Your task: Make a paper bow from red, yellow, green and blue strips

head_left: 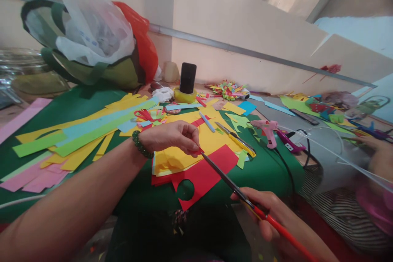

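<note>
My left hand (178,137), with a green bead bracelet at the wrist, is closed in a pinch on a small red paper piece (201,151). My right hand (273,215) is wrapped round long-nose pliers (219,172) with dark, slender jaws and red handles. Their tip meets the red piece at my left fingertips; whether the jaws grip it, I cannot tell. Below lies a red paper sheet (215,170) with a round cut-out near its lower left end. It overlaps a stack of yellow paper (172,161).
Paper strips (92,127) spread leftward on the green cloth (270,176). A yellow cutter knife (238,139), pink glue gun (267,131) and its cord are at right. Behind stand a phone (188,77) and green bag (113,73). Another person's hand (374,149) is far right.
</note>
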Demonstrator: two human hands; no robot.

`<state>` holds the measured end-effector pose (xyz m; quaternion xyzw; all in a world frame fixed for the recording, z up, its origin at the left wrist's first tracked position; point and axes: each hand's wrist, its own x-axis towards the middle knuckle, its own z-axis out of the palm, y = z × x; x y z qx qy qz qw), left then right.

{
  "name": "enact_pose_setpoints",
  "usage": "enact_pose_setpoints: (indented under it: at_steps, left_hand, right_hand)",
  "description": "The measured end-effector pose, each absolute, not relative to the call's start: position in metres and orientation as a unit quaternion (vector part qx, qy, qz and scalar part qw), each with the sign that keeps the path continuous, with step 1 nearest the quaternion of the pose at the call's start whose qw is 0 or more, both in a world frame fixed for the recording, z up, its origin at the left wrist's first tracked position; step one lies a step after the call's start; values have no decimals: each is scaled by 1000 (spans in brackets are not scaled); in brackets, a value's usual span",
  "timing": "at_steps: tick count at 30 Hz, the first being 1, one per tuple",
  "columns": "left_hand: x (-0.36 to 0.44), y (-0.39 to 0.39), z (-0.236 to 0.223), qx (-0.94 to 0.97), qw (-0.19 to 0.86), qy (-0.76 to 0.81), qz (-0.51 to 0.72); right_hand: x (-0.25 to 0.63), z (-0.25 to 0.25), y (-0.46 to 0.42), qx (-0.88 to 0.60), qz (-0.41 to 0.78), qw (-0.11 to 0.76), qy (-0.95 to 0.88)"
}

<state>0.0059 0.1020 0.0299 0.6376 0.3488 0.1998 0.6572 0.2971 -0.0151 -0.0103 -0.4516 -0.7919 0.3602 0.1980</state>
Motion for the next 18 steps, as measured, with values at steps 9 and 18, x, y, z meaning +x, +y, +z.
enact_pose_setpoints:
  at_steps: [9,18]
  left_hand:
    - [6,100,31,629,661,342,222]
    - [7,98,35,589,678,350,267]
  right_hand:
    - [290,-13,-14,-465,405,203,-761]
    - [298,-20,-17,-445,452,187,-750]
